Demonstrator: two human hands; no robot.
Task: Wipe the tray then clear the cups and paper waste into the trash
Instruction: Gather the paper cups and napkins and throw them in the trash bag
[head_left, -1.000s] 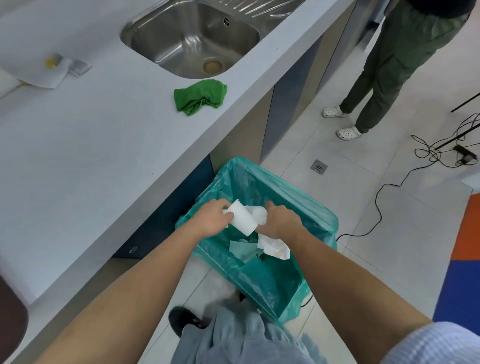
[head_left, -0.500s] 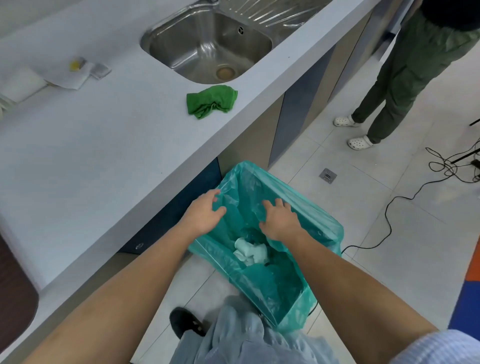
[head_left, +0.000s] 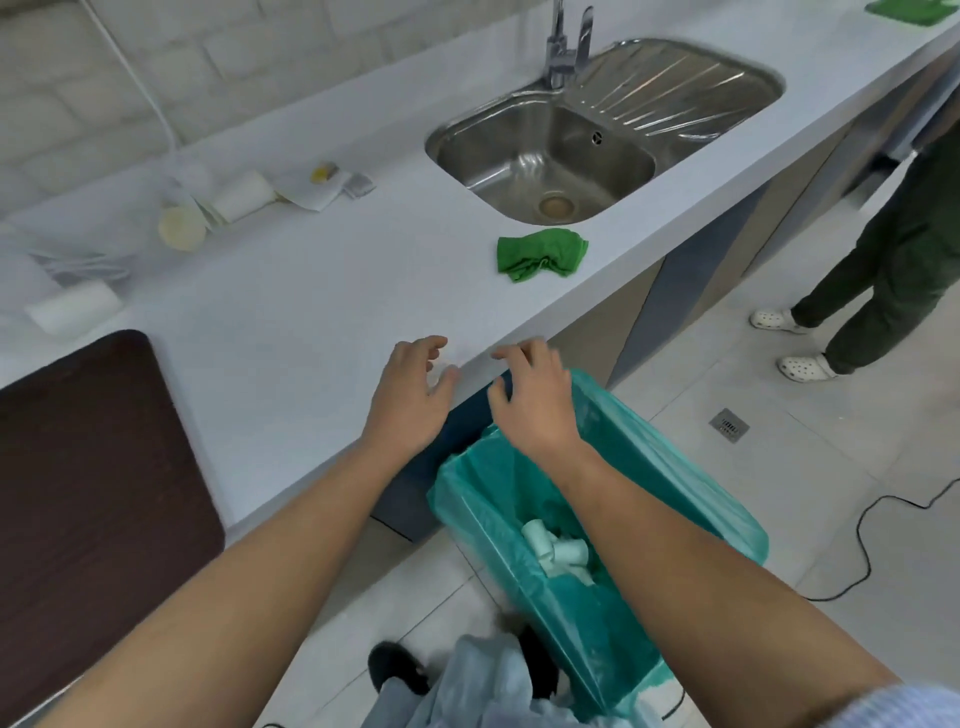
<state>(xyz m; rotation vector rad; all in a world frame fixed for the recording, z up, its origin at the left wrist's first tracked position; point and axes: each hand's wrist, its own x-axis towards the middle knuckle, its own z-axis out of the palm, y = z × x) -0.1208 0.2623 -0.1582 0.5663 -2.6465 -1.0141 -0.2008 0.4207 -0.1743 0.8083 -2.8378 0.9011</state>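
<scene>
Both hands are empty, each grip released with fingers loosely spread: the left hand (head_left: 410, 395) hovers over the surface (head_left: 322, 306) edge, the right hand (head_left: 535, 400) just beside it over the bin's near rim. Directly below the right forearm sits the bin (head_left: 675, 499), lined in green, with white cups (head_left: 556, 553) and paper lying at its bottom; that forearm hides part of them, so their count is unclear. The open, raised hands suggest a reach toward more waste. Left of the left grip lies the dark tray (head_left: 93, 467), bare and cut off by the frame. Beyond both grips, a green cloth (head_left: 543, 254) rests near the sink (head_left: 545, 156). Far left, blurred cups (head_left: 239, 197), a paper roll (head_left: 72, 312) and paper scraps (head_left: 317, 187) wait uncleared.
</scene>
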